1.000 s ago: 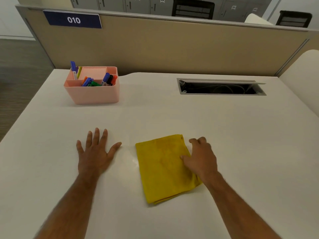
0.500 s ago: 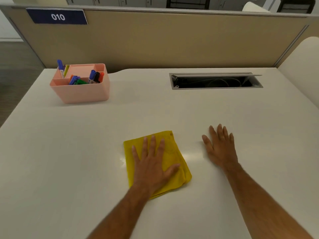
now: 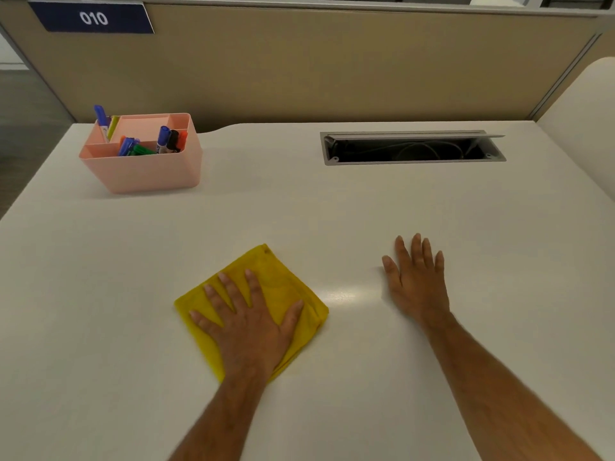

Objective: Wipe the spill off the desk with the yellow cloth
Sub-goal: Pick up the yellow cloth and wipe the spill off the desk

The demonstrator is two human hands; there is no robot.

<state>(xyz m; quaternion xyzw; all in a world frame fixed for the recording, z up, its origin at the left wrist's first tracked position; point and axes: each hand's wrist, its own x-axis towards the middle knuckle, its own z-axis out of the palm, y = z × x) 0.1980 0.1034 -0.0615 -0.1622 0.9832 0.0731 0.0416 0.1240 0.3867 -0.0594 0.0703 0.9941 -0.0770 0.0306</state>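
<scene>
The yellow cloth (image 3: 283,281), folded, lies flat on the white desk (image 3: 332,211) near the front centre, turned like a diamond. My left hand (image 3: 246,321) presses down on it with the palm flat and the fingers spread. My right hand (image 3: 416,281) rests flat on the bare desk to the right of the cloth, fingers apart, holding nothing. Between the cloth and my right hand a shiny patch (image 3: 342,294) shows on the desk; whether it is liquid or a reflection I cannot tell.
A pink organiser (image 3: 149,171) with several markers stands at the back left. An open cable slot (image 3: 412,149) is set into the desk at the back right. A beige partition (image 3: 316,68) closes off the far edge.
One second ago my right hand was on the cloth and my left hand lay on the desk. My left hand now presses the cloth, which has turned under it; my right hand rests on the desk.
</scene>
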